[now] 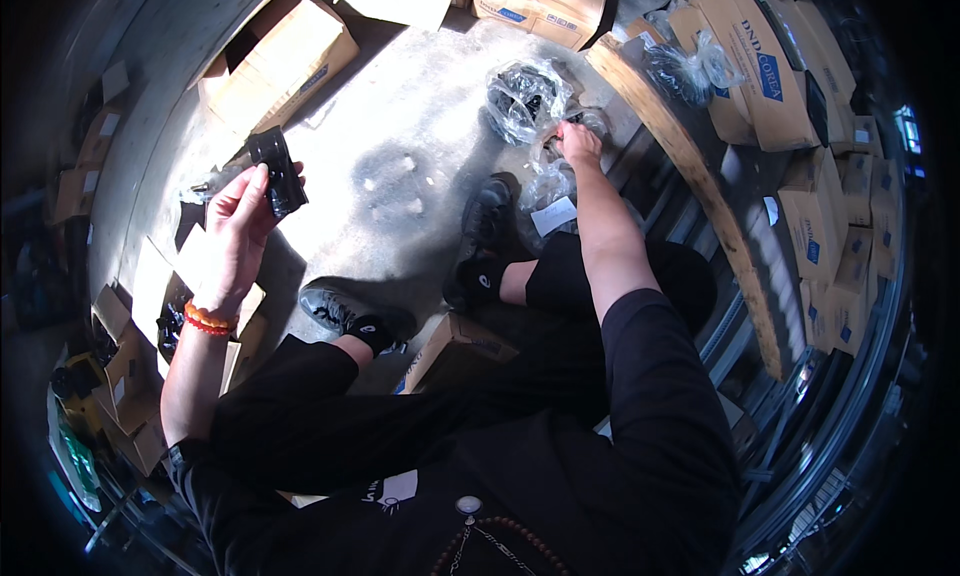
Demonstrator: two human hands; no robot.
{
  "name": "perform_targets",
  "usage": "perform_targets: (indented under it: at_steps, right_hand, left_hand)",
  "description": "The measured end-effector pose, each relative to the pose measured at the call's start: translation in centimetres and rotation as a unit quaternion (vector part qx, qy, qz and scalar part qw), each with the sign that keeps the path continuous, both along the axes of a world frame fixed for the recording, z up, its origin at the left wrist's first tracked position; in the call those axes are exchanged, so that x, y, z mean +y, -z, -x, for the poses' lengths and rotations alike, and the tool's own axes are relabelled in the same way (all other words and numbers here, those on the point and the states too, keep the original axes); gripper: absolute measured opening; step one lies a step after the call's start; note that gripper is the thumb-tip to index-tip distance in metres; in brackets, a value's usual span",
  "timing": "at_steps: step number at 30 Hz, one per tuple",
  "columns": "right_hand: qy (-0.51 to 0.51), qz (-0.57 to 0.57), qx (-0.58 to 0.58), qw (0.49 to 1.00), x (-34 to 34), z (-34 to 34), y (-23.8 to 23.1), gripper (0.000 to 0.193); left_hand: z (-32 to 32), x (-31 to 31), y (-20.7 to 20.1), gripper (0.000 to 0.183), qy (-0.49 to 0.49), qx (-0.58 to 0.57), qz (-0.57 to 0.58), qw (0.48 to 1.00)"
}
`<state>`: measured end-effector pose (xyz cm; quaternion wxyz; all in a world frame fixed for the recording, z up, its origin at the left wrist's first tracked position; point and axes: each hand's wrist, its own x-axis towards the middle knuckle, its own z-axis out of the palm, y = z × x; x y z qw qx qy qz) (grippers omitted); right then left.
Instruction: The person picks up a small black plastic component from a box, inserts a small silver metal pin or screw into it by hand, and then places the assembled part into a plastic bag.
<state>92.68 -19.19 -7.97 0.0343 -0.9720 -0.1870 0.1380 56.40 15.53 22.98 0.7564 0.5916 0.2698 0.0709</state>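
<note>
My left hand (238, 208) is raised over the floor at the left, thumb and fingers closed on a glossy black part (277, 173). The part looks flat and blocky; its exact kind does not show. At the far right of the bright floor, my right hand (578, 144) pinches a clear plastic bag (524, 104). Dark pieces show through the film of this bag. More crumpled clear plastic (548, 188) lies just below that hand, with a white paper slip (554, 216) beside it.
An open cardboard box (285, 61) stands at the far left, another box (545, 8) at the back. A long wooden beam (690, 166) runs along the right, beside metal bars (735, 346). Stacked cartons (755, 71) stand beyond it. Between my shoes is a small carton (455, 351).
</note>
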Motion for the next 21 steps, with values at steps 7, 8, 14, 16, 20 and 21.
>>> perform_targets:
  at_steps: [7, 8, 14, 16, 20, 21]
  right_hand:
    - [0.073, -0.067, 0.037, 0.994, 0.4, -1.3, -1.4, 0.031]
    - [0.087, -0.119, 0.018, 0.989, -0.1, -1.9, -1.3, 0.036]
    - [0.163, -0.547, 0.071, 0.818, 4.1, -6.6, -6.3, 0.033]
    - [0.120, -0.611, 0.153, 0.767, 9.1, -5.4, -10.8, 0.035]
    - [-0.083, -0.619, 0.294, 0.724, 18.8, 3.3, -21.6, 0.033]
    - [-0.146, -0.598, 0.312, 0.723, 19.9, 6.1, -24.3, 0.032]
  left_hand:
    - [0.1, 0.0, -0.6, 0.033, 0.006, -0.005, 0.006, 1.000]
    - [0.3, 0.2, -0.4, 0.034, 0.000, -0.004, 0.005, 1.000]
    - [-0.2, -0.1, -0.6, 0.031, -0.021, -0.025, 0.021, 0.999]
    - [-0.5, 0.2, -0.2, 0.032, 0.007, -0.029, 0.014, 0.999]
    - [0.3, 0.1, -0.8, 0.035, 0.010, -0.051, -0.002, 0.999]
    - [0.3, 0.1, -0.8, 0.035, 0.006, -0.056, -0.009, 0.998]
